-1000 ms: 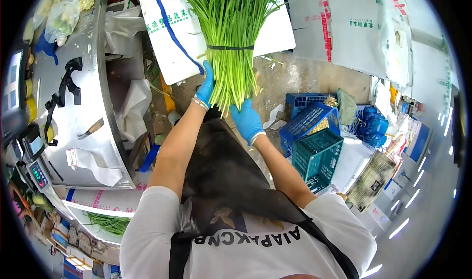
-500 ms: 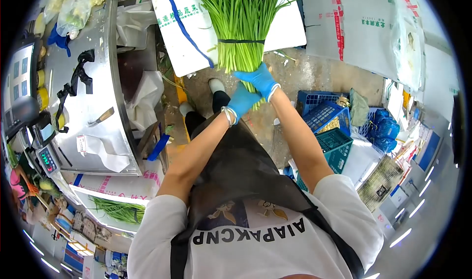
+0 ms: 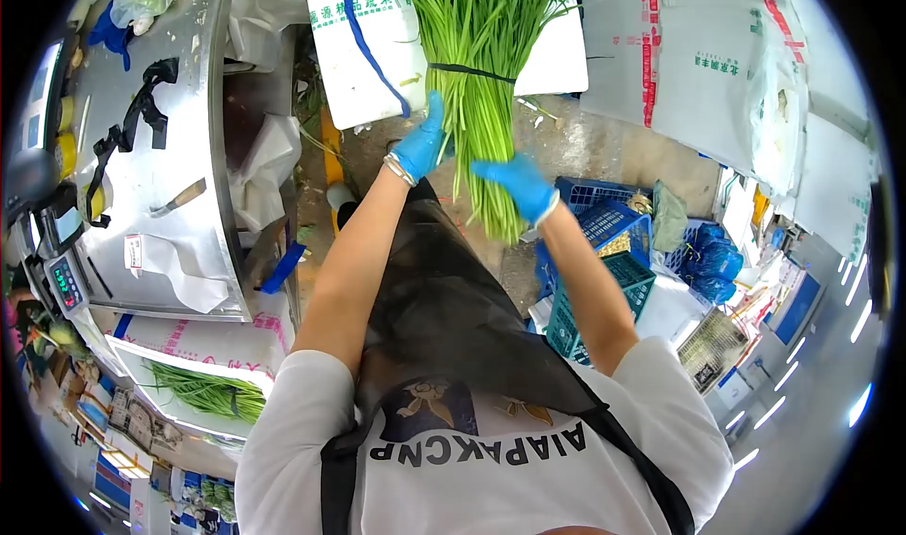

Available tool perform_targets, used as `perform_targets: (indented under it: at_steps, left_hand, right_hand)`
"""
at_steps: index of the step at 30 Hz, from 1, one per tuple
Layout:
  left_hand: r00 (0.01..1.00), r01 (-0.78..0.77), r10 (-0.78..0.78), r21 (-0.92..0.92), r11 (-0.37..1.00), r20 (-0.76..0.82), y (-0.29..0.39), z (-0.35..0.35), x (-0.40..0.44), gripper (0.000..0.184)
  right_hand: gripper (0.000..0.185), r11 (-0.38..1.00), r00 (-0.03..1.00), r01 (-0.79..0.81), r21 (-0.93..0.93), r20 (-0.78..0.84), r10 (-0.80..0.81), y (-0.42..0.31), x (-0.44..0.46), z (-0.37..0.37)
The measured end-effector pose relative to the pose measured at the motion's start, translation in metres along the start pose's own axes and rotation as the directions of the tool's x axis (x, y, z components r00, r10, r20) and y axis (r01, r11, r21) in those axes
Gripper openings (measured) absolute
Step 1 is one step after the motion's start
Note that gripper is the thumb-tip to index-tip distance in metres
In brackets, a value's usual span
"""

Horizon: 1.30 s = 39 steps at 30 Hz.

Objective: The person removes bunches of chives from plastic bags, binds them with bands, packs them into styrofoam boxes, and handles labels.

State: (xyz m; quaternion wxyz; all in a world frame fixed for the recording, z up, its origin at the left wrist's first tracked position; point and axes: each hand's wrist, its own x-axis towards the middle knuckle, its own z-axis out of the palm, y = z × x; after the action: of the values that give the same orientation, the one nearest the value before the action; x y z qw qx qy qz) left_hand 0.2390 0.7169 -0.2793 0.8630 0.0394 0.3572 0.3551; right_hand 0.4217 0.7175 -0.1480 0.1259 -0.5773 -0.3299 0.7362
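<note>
- Long bundle of slender green stalks (image 3: 489, 125), tied with a narrow black band (image 3: 472, 71), at 12 o'clock, seen over a flat white board with green print (image 3: 368, 73)
- Left hand in a blue glove (image 3: 422, 145), at about half past 11, touching the bundle's left side; cannot tell whether its grip is clenched
- Right hand in a blue glove (image 3: 525, 188), between 1 and 2 o'clock, at the stalks' lower ends, blurred; cannot tell its grip either
- Shiny grey metal table (image 3: 184, 148) near 10 o'clock
</note>
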Motion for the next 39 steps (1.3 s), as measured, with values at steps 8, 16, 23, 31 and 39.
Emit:
perform_targets:
  at_steps: [8,16,23,31,39]
  left_hand:
    - [1.0,-0.022,0.022,-0.156,0.988,0.0,-0.01,0.073,-0.056,0.05]
    - [0.981,0.193,-0.193,-0.03,0.981,0.021,-0.006,0.101,-0.132,0.04]
    - [0.998,0.057,-0.055,0.134,0.989,-0.016,0.03,0.143,-0.226,0.039]
    - [0.926,-0.285,0.35,0.348,0.893,-0.141,0.027,0.128,-0.407,0.051]
    - [0.43,-0.712,0.72,0.287,0.641,-0.544,-0.079,0.067,-0.608,0.054]
  right_hand:
    - [0.049,0.998,0.999,-0.011,0.058,-0.03,0.013,0.036,-0.014,0.021]
    - [0.036,0.951,0.995,0.008,0.308,-0.099,0.023,0.025,-0.104,0.086]
    - [0.033,0.98,0.996,0.089,0.177,-0.02,-0.087,0.021,-0.163,0.128]
    - [0.054,0.976,0.973,0.203,0.079,0.092,-0.21,0.035,-0.217,0.232]
    - [0.072,0.925,0.599,0.318,-0.208,0.8,-0.026,0.083,-0.243,0.387]
